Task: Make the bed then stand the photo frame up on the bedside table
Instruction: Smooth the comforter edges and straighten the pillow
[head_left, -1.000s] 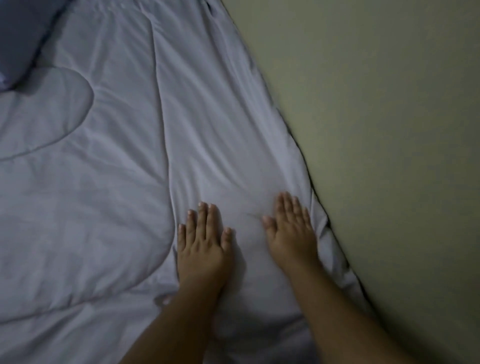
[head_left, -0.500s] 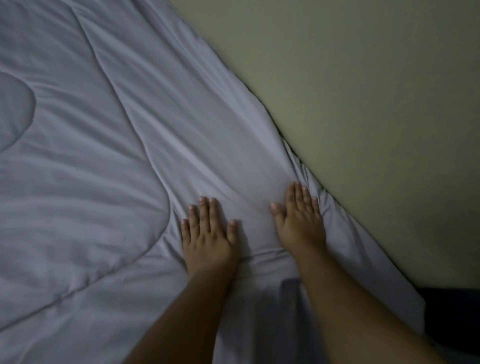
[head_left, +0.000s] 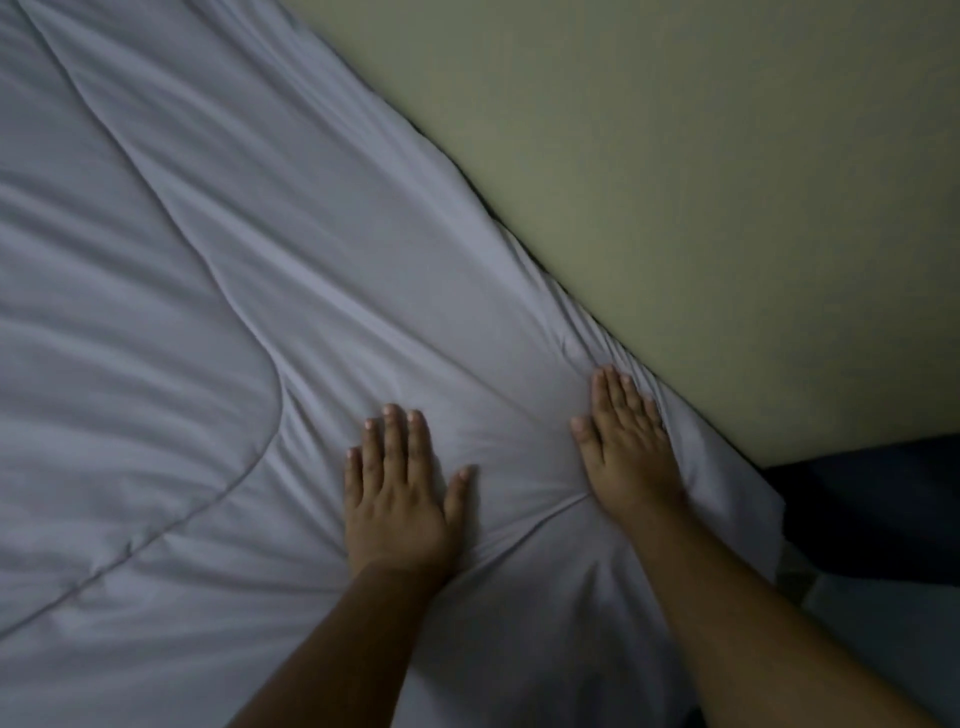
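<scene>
Smoothing the duvet (head_left: 218, 322), so I read this as the bed-making step, not the frame step. Left hand (head_left: 400, 493) lies flat, palm down, fingers spread and gripping nothing. Right hand (head_left: 626, 441) is flat too, fingers straight, pressing the duvet's edge beside the wall (head_left: 701, 182). Creases fan out between both hands and bunch at the wall side. Photo frame and bedside table aren't in view, can't say where they are. Next move, my call: push the remaining wrinkles out toward the edge, then go find the frame.
</scene>
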